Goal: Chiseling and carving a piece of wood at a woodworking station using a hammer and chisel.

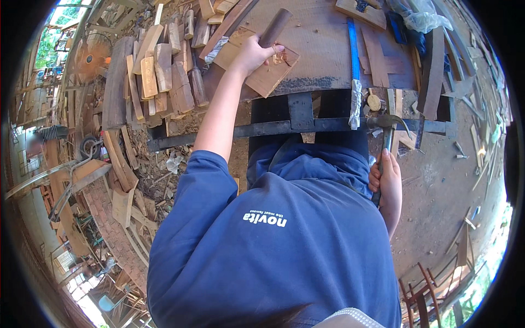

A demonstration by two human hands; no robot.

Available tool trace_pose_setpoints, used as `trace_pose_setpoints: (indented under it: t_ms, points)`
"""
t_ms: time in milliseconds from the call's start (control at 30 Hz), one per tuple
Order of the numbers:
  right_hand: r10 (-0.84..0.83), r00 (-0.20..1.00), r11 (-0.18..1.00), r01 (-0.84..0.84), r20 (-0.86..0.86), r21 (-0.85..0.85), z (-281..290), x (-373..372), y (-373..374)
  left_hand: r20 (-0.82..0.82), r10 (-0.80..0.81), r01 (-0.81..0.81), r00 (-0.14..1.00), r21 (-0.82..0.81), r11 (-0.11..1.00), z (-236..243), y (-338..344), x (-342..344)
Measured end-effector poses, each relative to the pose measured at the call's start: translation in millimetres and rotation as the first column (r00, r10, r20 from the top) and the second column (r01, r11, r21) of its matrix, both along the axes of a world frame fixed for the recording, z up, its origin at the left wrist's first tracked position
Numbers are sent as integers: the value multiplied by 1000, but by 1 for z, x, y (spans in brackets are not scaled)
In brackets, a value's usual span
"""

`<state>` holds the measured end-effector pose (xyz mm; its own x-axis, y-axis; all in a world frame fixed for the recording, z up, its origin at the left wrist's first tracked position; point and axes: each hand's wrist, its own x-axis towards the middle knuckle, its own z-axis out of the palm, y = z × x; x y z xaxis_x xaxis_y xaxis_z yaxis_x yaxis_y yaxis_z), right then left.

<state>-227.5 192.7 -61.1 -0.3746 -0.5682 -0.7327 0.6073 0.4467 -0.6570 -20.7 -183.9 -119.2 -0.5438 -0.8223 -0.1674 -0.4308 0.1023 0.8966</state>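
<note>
My left hand [255,57] reaches out to the workbench, its fingers closed around the lower end of a dark, round wooden piece [278,25] that leans up and away. Below that hand lies a flat light-brown board [272,77] with a rough, chipped patch beside my thumb; the lower tip of the round piece is hidden. Down at my right side, my right hand [387,176] grips a claw hammer [389,122] by its handle, head upward near the bench's front edge.
Wood offcuts [164,65] crowd the bench's left side. A blue metal bar [353,49] with a wrapped end lies right of the board, near a curved dark wooden piece [432,76]. A dark metal rail [262,129] runs along the front. Wood scraps litter the floor.
</note>
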Motion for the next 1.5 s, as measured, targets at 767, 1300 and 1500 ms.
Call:
trace_pose_setpoints:
  t_ms: [767, 1300, 1500]
  points:
    - [-39, 999, 999, 40, 31, -29, -8, -5, 5, -793, 119, -413, 597, -178, 893, 75, 8, -62]
    - [-29, 999, 1000, 29, 29, 5, -4, -10, 3, 404, 349, -107, 845, -512, 852, 44, 15, -18]
    - [-10, 999, 1000, 11, 41, -10, -7, -15, 4, 315, 387, -201, 867, -489, 849, 7, 34, 1]
